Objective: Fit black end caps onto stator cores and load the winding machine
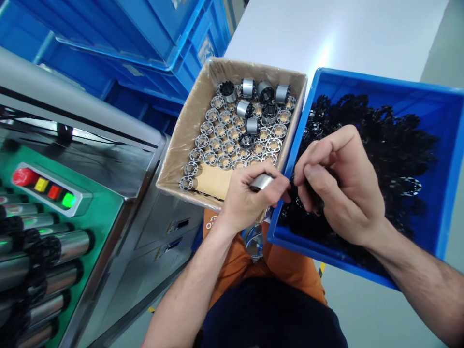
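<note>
While our left hand pinches a metal core by the carton corner, our right hand curls over the blue bin, grasp unclear; slack fingers could drop the core.

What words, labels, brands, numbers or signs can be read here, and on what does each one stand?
No text reads with certainty.
White lettering on the orange trousers: too small to read.
Labels on the stacked blue crates: too blurred.
Yellow marks by the cabinet drawer handles: too small.
</note>
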`<state>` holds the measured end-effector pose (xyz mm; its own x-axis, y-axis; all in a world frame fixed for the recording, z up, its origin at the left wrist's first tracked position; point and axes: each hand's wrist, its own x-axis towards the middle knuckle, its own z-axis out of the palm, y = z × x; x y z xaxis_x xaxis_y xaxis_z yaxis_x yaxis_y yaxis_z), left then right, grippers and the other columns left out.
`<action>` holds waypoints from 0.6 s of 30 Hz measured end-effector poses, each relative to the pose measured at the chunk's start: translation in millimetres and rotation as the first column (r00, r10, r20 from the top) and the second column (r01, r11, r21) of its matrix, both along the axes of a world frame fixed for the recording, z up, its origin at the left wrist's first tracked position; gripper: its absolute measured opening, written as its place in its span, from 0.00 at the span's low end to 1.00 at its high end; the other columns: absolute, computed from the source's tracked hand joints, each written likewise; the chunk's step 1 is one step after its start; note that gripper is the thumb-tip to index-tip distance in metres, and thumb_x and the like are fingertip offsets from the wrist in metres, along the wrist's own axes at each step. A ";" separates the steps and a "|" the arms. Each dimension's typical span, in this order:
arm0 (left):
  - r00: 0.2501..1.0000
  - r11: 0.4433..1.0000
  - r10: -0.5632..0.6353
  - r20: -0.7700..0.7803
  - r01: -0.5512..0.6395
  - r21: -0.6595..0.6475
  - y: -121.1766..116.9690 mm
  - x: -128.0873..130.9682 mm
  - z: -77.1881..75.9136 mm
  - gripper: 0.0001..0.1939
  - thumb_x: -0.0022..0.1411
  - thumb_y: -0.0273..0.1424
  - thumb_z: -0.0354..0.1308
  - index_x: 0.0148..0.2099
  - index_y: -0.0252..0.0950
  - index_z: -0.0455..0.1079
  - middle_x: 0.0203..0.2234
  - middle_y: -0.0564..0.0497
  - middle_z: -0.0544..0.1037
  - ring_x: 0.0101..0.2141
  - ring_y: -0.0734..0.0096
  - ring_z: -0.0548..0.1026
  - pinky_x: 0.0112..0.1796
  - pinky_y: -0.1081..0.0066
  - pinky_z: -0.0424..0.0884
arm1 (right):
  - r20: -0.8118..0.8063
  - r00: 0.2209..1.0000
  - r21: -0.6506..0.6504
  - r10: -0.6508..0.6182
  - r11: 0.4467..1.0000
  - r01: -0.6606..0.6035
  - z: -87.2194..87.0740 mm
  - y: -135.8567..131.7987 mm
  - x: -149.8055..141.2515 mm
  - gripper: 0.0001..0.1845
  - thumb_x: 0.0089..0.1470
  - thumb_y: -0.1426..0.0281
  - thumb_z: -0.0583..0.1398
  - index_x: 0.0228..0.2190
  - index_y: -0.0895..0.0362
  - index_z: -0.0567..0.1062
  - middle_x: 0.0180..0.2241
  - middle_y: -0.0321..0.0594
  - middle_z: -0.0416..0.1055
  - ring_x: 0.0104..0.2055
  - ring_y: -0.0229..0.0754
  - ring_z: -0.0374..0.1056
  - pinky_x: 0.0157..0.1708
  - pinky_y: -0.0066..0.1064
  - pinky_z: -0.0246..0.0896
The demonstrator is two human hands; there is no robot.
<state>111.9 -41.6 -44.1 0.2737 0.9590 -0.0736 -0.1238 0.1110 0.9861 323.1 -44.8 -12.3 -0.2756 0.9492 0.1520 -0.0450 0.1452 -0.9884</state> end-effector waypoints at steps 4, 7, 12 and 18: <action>0.996 0.988 -0.079 -0.046 0.084 0.130 -1.5 -5.4 -2.8 0.25 0.70 0.57 0.83 0.52 0.43 0.88 0.32 0.53 0.84 0.29 0.68 0.76 0.32 0.67 0.72 | -0.033 0.998 0.014 0.045 0.999 -0.044 -1.7 -6.8 -2.5 0.10 0.87 0.59 0.63 0.63 0.42 0.76 0.45 0.35 0.82 0.22 0.34 0.68 0.17 0.29 0.65; 0.995 0.985 -0.090 -0.052 0.097 0.145 -3.6 -4.5 -3.9 0.21 0.69 0.52 0.86 0.51 0.43 0.89 0.39 0.51 0.88 0.34 0.64 0.81 0.37 0.64 0.79 | 0.097 0.995 0.084 0.032 0.996 -0.040 -7.7 -11.6 -3.7 0.23 0.82 0.55 0.68 0.72 0.39 0.77 0.56 0.45 0.85 0.36 0.44 0.81 0.24 0.34 0.77; 0.978 0.965 0.202 -0.046 -0.191 0.180 -8.9 -0.1 -5.1 0.22 0.76 0.56 0.78 0.43 0.43 0.86 0.37 0.50 0.88 0.37 0.62 0.84 0.43 0.61 0.83 | 0.121 0.992 0.107 -0.026 0.994 0.013 -1.0 -7.1 -6.4 0.31 0.66 0.64 0.83 0.65 0.41 0.84 0.62 0.43 0.85 0.30 0.36 0.75 0.22 0.31 0.74; 0.978 0.974 0.191 0.088 -0.199 0.105 -8.8 -1.0 -3.1 0.25 0.77 0.61 0.76 0.47 0.44 0.83 0.33 0.53 0.81 0.27 0.72 0.74 0.28 0.69 0.72 | 0.008 0.999 -0.060 -0.046 0.997 0.046 11.0 7.0 -6.2 0.10 0.68 0.64 0.82 0.47 0.50 0.91 0.39 0.36 0.86 0.19 0.29 0.60 0.14 0.29 0.52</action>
